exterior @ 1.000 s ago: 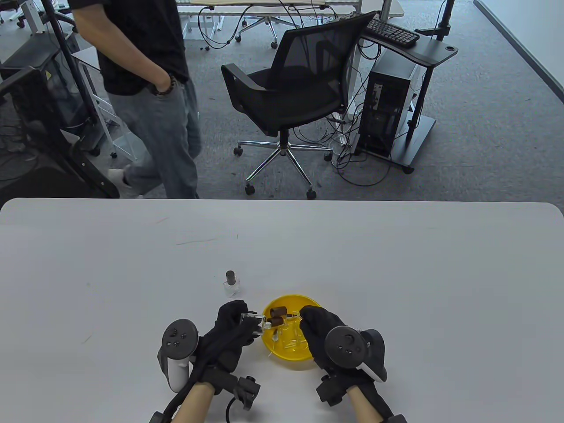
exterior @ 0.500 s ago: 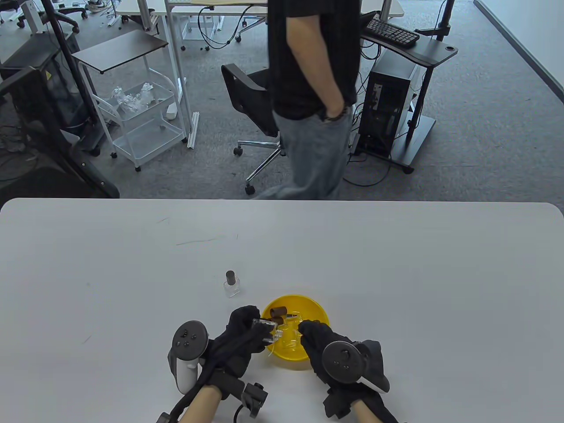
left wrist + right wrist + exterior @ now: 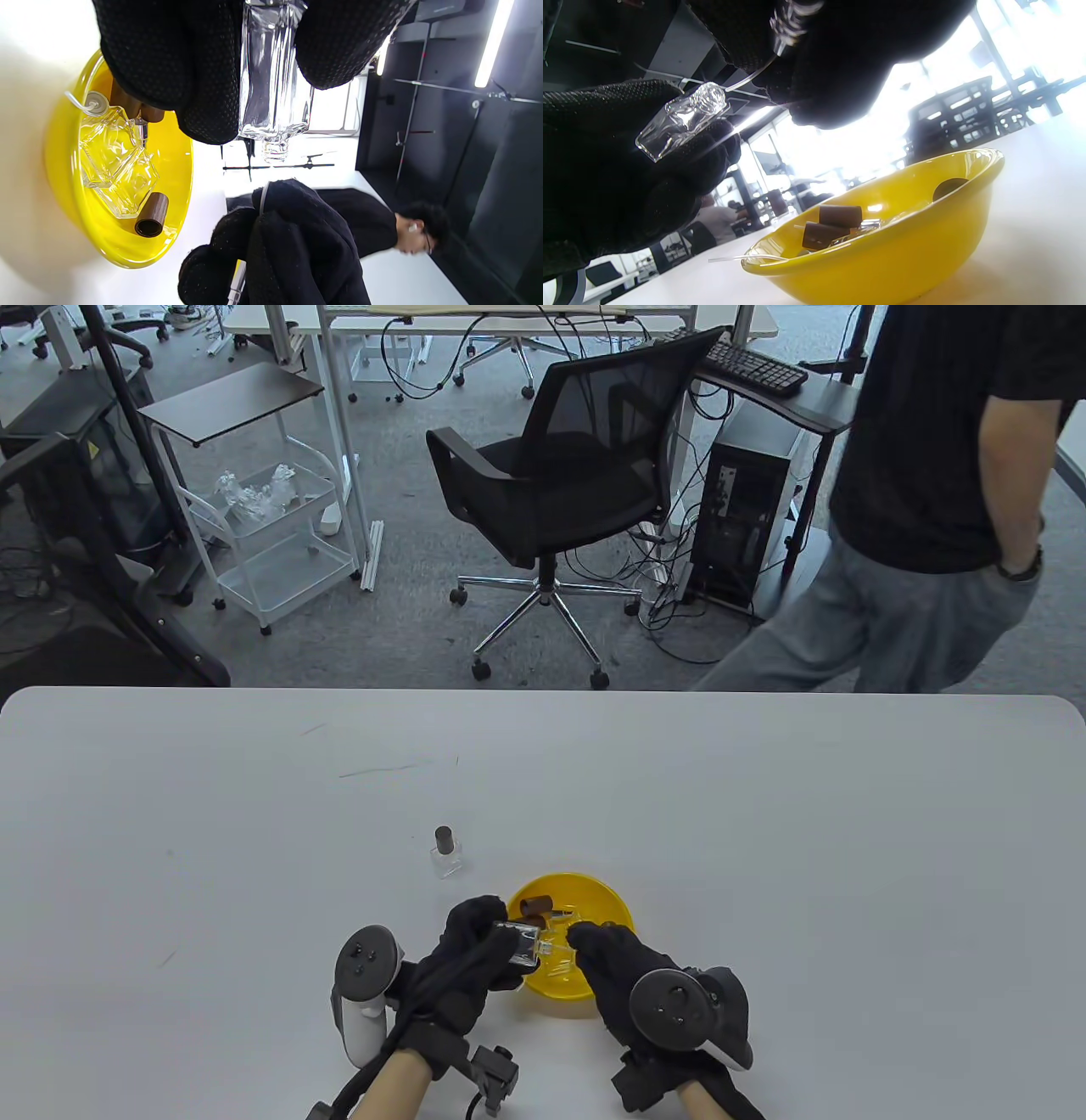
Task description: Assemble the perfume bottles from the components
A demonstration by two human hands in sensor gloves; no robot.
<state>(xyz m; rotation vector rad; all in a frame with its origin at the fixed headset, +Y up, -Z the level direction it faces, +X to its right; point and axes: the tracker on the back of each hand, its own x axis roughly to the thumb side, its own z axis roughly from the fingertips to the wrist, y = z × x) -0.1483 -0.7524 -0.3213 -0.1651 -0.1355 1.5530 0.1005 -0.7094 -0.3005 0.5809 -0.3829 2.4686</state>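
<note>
My left hand [image 3: 496, 937] grips a clear glass bottle [image 3: 519, 946] on its side, just above the yellow bowl's [image 3: 615, 903] left rim. The bottle's open neck points toward my right hand [image 3: 585, 937]. The bottle shows in the left wrist view [image 3: 271, 84] and the right wrist view [image 3: 678, 120]. My right hand pinches a spray pump [image 3: 793, 12]; its thin tube [image 3: 751, 78] reaches toward the neck. The bowl [image 3: 882, 262] holds brown caps [image 3: 840, 216], clear bottles [image 3: 114, 169] and loose pump parts.
An assembled bottle with a brown cap [image 3: 445, 853] stands on the white table [image 3: 764, 814], just behind my left hand. A person [image 3: 916, 517] walks behind the table at the right. An office chair [image 3: 560, 475] stands beyond the far edge.
My left hand moved right with the bottle, bringing its neck close to my right fingertips over the bowl. My right hand shifted slightly toward me. The person behind walked from left to right.
</note>
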